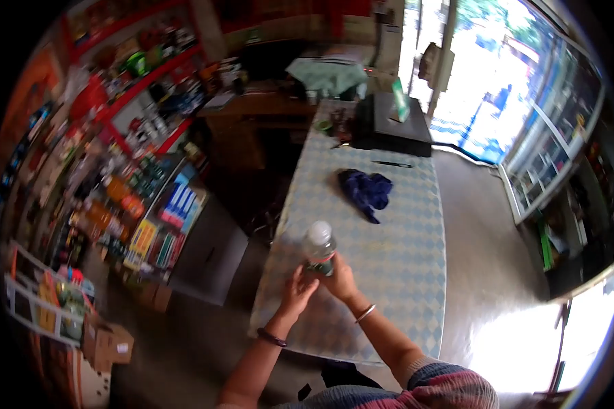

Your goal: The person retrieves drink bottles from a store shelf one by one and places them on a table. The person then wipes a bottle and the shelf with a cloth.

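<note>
A clear bottle with a white cap [320, 247] stands upright over the near part of a table with a blue and cream checked cover [389, 273]. My right hand [341, 278] is closed around the bottle's right side. Close to its lower left side is my left hand [299, 290], with its fingers apart; whether they touch the bottle is unclear. A crumpled dark blue cloth [367, 192] lies farther up the table, with a dark pen-like object [393, 163] beyond it.
At the table's far end are a black box [396, 126] and a green cup [323, 126]. Crowded shelves [116, 102] and a grey cabinet with small boxes [208, 249] are on the left. A cardboard box [107, 343] sits lower left. Glass doors [552, 123] stand at the right.
</note>
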